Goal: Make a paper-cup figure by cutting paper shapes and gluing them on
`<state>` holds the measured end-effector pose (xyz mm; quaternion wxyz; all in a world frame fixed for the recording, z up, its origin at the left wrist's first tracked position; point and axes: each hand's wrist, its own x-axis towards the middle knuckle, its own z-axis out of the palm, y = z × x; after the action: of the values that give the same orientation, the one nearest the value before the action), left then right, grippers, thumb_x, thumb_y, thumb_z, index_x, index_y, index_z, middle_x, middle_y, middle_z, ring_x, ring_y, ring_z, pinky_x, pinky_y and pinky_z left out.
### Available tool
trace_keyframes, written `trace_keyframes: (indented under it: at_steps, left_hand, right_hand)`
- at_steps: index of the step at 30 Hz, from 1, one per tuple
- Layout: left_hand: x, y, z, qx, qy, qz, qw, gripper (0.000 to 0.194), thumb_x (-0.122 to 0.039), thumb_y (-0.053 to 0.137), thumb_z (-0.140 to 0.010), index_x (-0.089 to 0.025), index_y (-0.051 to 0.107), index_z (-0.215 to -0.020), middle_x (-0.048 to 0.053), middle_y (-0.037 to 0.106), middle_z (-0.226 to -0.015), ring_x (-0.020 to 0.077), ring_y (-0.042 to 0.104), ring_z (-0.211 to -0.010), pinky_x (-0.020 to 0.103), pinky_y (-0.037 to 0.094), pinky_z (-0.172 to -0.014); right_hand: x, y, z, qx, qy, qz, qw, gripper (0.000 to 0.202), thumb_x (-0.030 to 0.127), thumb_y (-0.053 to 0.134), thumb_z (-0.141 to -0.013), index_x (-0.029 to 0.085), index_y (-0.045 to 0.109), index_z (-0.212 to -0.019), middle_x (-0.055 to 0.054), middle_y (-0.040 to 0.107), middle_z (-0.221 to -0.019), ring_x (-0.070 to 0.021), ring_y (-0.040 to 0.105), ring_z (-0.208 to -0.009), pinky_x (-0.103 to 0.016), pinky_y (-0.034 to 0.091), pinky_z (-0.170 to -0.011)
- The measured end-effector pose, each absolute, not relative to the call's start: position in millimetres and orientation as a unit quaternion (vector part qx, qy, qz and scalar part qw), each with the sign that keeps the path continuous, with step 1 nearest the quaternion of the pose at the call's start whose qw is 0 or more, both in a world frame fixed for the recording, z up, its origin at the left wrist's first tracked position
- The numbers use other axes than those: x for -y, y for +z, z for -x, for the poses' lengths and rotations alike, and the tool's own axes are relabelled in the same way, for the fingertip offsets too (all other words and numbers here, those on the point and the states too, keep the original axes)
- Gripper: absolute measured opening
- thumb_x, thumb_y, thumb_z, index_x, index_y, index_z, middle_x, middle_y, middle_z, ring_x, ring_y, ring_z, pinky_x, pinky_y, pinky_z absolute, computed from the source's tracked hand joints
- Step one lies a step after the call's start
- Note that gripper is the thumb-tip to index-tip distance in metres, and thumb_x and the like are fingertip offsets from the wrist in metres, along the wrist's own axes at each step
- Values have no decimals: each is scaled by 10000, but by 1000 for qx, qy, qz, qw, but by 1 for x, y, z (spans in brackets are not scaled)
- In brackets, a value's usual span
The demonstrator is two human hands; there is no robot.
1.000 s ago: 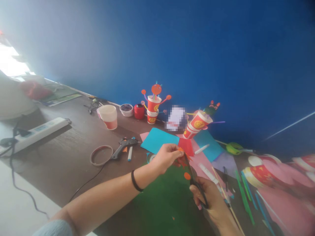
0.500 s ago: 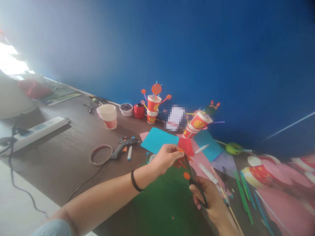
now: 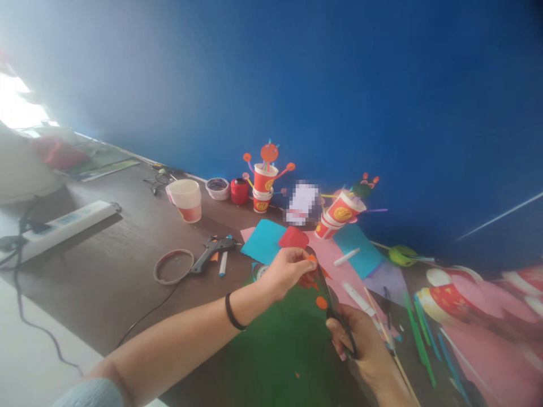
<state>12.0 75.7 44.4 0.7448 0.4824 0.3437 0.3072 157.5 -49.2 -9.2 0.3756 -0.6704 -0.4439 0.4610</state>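
Note:
My left hand is closed in a pinch on a piece of orange paper in front of me. Behind its knuckles rises a red piece of paper; whether the two are joined I cannot tell. Black-handled scissors are gripped in my right hand, their blades pointing up and away, close to my left fingertips. A small orange paper disc shows beside the scissors' pivot. Below both hands lies a dark green sheet.
A black glue gun, a tape roll and a power strip are on the left. Stacked cups and two decorated cup figures stand farther back. Straws and a pink sheet lie on the right.
The red paper has shifted to the left and turned, baring pink paper where it was. Both hands and the scissors stay almost where they were.

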Motion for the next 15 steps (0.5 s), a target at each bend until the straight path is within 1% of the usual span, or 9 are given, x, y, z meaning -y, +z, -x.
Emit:
trace_keyframes:
  at_steps: [6,11,15]
  left_hand:
    - [-76,46,-12,-346,315,-474,746,100,-205,589,-679,-137,532,-634,10,589,-599,75,527,-471,195,465,-458]
    - [-75,46,-12,-346,314,-473,747,122,-217,607,-679,-139,529,-626,10,592,-591,73,529,-464,189,456,-455]
    - [-76,44,-12,-340,316,-472,750,151,-241,630,-668,-141,529,-618,4,582,-573,76,529,-457,189,448,-449]
  right_hand:
    - [48,-12,-158,433,475,663,383,497,668,641,-622,199,478,-651,66,467,-363,-86,380,-307,-213,260,-350]
    - [49,-13,-159,444,473,655,387,463,629,643,-660,197,477,-639,60,475,-351,-75,361,-305,-214,244,-358]
    - [50,-13,-160,441,475,655,390,435,603,651,-667,199,489,-648,59,476,-350,-84,380,-310,-220,259,-360]
